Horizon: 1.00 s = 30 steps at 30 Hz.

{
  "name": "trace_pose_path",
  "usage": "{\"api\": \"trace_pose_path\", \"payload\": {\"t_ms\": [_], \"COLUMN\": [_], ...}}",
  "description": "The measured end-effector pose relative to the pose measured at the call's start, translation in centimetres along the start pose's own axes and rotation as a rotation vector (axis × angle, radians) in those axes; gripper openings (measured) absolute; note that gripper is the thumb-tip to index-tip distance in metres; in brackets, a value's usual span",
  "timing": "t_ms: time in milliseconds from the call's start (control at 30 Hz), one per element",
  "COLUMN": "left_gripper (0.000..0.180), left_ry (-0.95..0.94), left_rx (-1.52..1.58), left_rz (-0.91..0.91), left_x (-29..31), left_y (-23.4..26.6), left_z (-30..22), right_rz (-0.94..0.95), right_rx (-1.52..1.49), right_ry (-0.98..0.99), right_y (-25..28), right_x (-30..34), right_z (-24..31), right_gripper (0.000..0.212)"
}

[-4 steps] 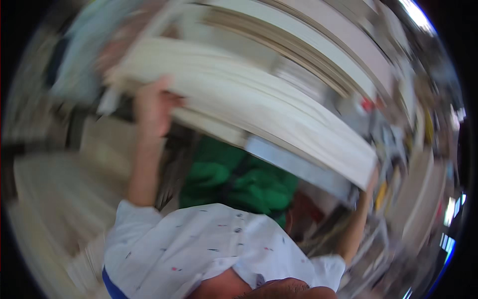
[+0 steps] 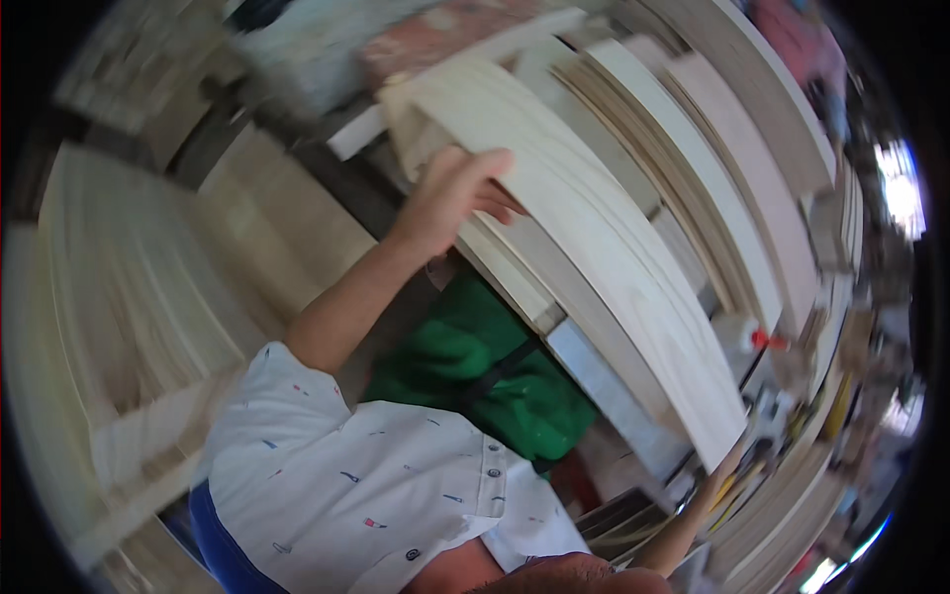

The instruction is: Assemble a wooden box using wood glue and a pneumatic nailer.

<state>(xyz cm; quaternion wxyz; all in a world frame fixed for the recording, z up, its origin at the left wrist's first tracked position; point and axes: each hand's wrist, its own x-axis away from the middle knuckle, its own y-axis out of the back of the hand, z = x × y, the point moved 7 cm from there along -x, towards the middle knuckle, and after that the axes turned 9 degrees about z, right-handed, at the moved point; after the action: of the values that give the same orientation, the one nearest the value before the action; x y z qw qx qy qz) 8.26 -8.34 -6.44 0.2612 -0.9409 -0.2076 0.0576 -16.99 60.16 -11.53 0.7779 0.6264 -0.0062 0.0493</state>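
Pale plywood is filling most of the blurred, tilted view: one long, thin wooden sheet (image 2: 604, 267) is running from the upper middle down to the lower right, and it is being held at both ends. At its upper end the left hand (image 2: 450, 203) is gripping the edge, thumb lying over the top face and fingers curled under, so the fingertips are only partly showing. At the lower right end the right hand (image 2: 720, 475) is reaching up to the sheet's corner and touching it, but only the wrist and part of the palm are showing, so whether the fingers are closing on the board cannot be told. Behind the sheet a stack of boards (image 2: 693, 148) is leaning edge-on; motion blur is smearing the edges together, so an exact count is not possible, though at least four separate slabs are showing. One green cloth bundle (image 2: 475, 376) with a dark strap across it is lying below the sheet, partly covered by it. One white patterned shirt (image 2: 366, 475) is filling the lower middle, cut off by the bottom edge. More light boards (image 2: 129, 287) are lying at the left, too smeared to count.
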Motion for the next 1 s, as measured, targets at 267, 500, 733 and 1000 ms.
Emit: {"api": "trace_pose_path", "payload": {"t_ms": [267,500,733,1000], "left_gripper": [0.036,0.036,0.033,0.031], "left_ry": [-0.051,-0.025,-0.008,-0.012], "left_rx": [-0.090,-0.105,-0.079,0.005], "left_rz": [0.042,0.105,0.138,0.178], "left_x": [1.8,1.0,1.0,0.9], "left_y": [1.5,0.9,1.8,1.7], "left_z": [-1.8,-1.1,-0.3,-0.1], "right_rz": [0.040,0.399,0.829,0.918], "right_rx": [-0.445,-0.453,-0.336,-0.189], "right_ry": [0.252,0.764,0.929,1.009], "right_y": [17.1,18.5,8.8,7.2], "right_x": [1.2,8.1,14.4,16.8], "right_z": [25.4,54.2,70.1,73.6], "right_gripper": [0.025,0.029,0.028,0.027]}}
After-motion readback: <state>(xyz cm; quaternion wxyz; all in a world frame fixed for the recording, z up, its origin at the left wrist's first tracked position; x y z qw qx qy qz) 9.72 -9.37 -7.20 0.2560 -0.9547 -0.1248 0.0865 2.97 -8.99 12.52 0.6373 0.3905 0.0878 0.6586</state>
